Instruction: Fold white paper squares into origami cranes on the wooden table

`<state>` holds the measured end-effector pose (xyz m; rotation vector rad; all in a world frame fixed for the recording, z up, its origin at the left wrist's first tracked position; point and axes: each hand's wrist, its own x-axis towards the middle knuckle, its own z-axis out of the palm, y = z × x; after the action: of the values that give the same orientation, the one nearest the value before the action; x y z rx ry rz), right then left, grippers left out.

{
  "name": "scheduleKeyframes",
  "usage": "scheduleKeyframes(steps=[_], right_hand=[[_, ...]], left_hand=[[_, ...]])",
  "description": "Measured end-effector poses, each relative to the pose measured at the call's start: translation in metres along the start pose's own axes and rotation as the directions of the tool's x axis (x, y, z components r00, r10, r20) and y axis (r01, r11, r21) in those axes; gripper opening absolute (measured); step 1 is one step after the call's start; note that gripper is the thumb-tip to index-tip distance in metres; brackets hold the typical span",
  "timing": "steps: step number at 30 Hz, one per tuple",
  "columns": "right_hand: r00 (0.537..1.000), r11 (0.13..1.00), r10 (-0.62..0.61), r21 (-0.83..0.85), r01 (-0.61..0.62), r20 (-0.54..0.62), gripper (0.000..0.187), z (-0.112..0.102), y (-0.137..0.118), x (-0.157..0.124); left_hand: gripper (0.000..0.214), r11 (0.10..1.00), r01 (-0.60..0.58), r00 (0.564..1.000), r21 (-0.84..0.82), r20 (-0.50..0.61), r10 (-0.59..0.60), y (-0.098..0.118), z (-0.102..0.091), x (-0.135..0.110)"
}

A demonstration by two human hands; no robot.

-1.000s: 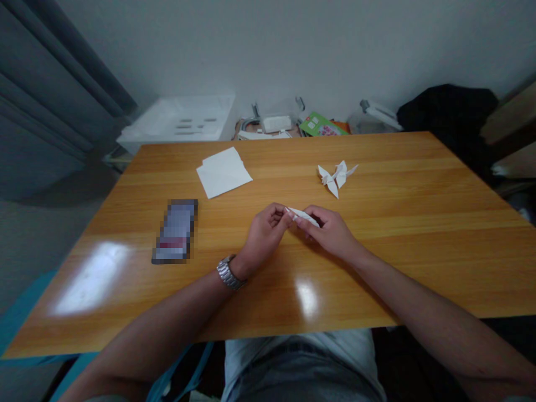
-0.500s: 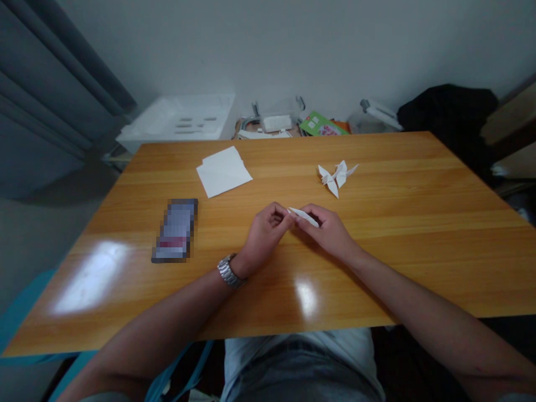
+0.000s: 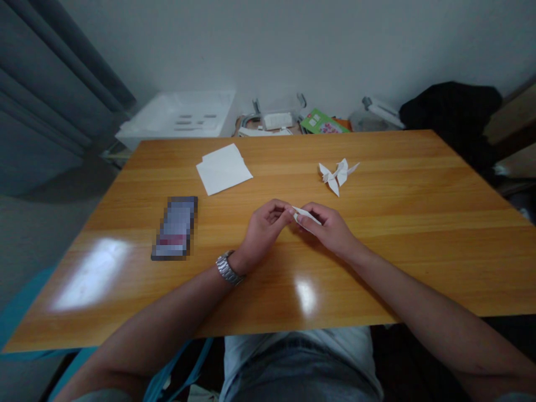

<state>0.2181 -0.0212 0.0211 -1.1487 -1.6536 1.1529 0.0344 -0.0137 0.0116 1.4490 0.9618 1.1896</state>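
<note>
A small piece of folded white paper (image 3: 309, 216) is held just above the table between my two hands. My right hand (image 3: 330, 226) grips its right part between thumb and fingers. At its left tip, the thumb and forefinger of my left hand (image 3: 267, 222) are pinched together on the paper. Part of the paper is hidden by my fingers. Beyond my right hand, folded white paper cranes (image 3: 340, 174) lie close together on the table; I cannot tell whether they touch. Flat white paper sheets (image 3: 225, 170) lie farther off to the left.
A phone (image 3: 176, 228) with a blurred screen lies on the wooden table (image 3: 402, 223), left of my left hand. Behind the far edge are a white foam box (image 3: 180, 120), a green booklet (image 3: 320, 123) and a black bag or cloth (image 3: 450, 106).
My left fingers have shifted slightly right along the folded paper, and the paper has turned a little in my right hand. The other things lie as before.
</note>
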Motion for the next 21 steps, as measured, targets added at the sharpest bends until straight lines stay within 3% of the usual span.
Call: scheduleKeyframes(steps=[16, 21], right_hand=[[1.000, 0.995, 0.019, -0.098, -0.018, 0.008, 0.031, -0.0017, 0.0013, -0.0004], [1.000, 0.997, 0.008, -0.080, -0.007, 0.013, 0.030, -0.0013, 0.0021, -0.0002]], left_hand=[[0.021, 0.989, -0.004, 1.000, 0.148, -0.003, 0.004, 0.0019, 0.0010, -0.0021], [0.022, 0.995, 0.002, 1.000, 0.095, -0.007, -0.002, 0.0000, 0.0008, -0.0015]])
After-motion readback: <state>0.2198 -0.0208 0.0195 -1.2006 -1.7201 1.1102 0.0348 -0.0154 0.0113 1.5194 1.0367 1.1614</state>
